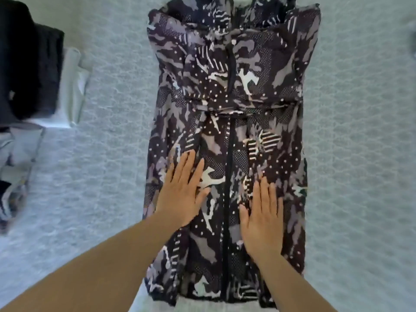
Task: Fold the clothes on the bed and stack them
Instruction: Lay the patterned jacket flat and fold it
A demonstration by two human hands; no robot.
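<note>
Both hands flat, fingers straight, gripping nothing, pressed palm-down on a camouflage-print zip jacket (227, 122). Left hand (183, 190) on the panel left of the black zipper (227, 176); right hand (262, 218) on the panel right of it, set slightly nearer the hem. Jacket spread front-up on the pale blue bedspread (360, 131), sleeves folded inward, their cuffs crossing the chest beyond the fingertips, hood farther on at the top edge. Well to the left of the left hand, a stack of folded clothes: a black garment (27, 70) on top of a white garment (74, 86). Nearer, left of the left forearm, a loose heap of unfolded clothes (13, 176), blurred.
</note>
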